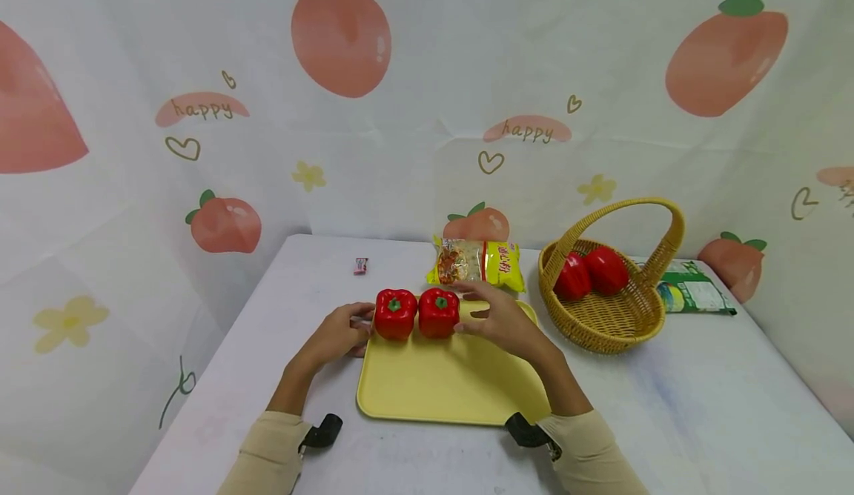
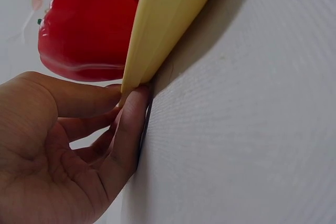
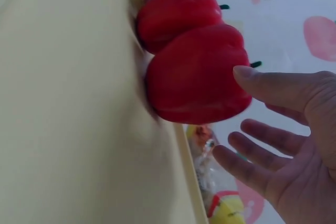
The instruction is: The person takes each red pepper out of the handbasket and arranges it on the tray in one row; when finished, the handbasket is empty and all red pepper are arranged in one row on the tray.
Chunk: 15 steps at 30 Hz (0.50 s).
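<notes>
Two red bell peppers stand side by side along the far left part of a yellow tray (image 1: 454,387). The left pepper (image 1: 395,316) is close to my left hand (image 1: 336,334). In the left wrist view, that hand pinches the tray's rim (image 2: 137,59), thumb on top and fingers beneath. My right hand (image 1: 500,319) is beside the right pepper (image 1: 438,313), fingers spread. In the right wrist view its thumb (image 3: 262,80) overlaps the pepper's edge near the stem; whether it touches I cannot tell. The other fingers hold nothing.
A wicker basket (image 1: 603,336) with a tall handle stands to the right, with two red peppers (image 1: 606,270) inside. Behind the tray lies a yellow food packet (image 1: 477,264). A green packet (image 1: 697,291) lies behind the basket, and a small pink wrapper (image 1: 360,266) at the back left.
</notes>
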Tool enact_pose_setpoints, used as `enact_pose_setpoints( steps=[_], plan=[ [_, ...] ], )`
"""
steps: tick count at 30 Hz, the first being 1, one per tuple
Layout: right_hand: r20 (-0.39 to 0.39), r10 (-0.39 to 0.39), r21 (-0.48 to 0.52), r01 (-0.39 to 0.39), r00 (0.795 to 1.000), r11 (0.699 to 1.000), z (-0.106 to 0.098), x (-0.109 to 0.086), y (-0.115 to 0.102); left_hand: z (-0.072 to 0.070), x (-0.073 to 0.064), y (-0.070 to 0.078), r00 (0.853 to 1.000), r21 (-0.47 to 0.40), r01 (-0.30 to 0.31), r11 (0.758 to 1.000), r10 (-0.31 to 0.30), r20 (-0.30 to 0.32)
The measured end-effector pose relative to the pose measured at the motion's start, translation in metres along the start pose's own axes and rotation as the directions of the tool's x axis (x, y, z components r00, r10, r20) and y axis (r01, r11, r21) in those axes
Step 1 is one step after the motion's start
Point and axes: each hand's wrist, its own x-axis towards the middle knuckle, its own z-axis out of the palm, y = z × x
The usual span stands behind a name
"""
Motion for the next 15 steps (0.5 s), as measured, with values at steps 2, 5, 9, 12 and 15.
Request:
enact_pose_setpoints(
  steps=[2,5,9,12,15],
  plan=[
    [-0.022,-0.012,-0.003,0.012,1.000,1.000,-0.005,0.000,0.000,0.000,0.000,0.000,1.000,0.003,0.002,1.000,-0.002,-0.001],
    [-0.066,-0.036,-0.018,0.035,0.997,0.999,-0.014,-0.002,0.000,0.000,0.000,0.000,1.000,0.004,0.000,1.000,0.000,0.000],
    [-0.129,-0.049,-0.018,0.048,0.990,0.999,-0.027,-0.008,-0.002,0.000,-0.001,0.001,1.000,-0.006,-0.003,1.000,0.003,0.006],
    [-0.175,-0.065,-0.024,0.061,0.982,0.998,-0.037,-0.016,-0.002,0.000,-0.001,0.001,1.000,-0.011,-0.001,1.000,0.002,0.010],
    [-0.223,-0.096,-0.077,0.081,0.970,0.994,-0.049,-0.025,0.000,0.000,-0.001,0.000,1.000,-0.011,-0.003,1.000,0.003,0.013]
  ],
)
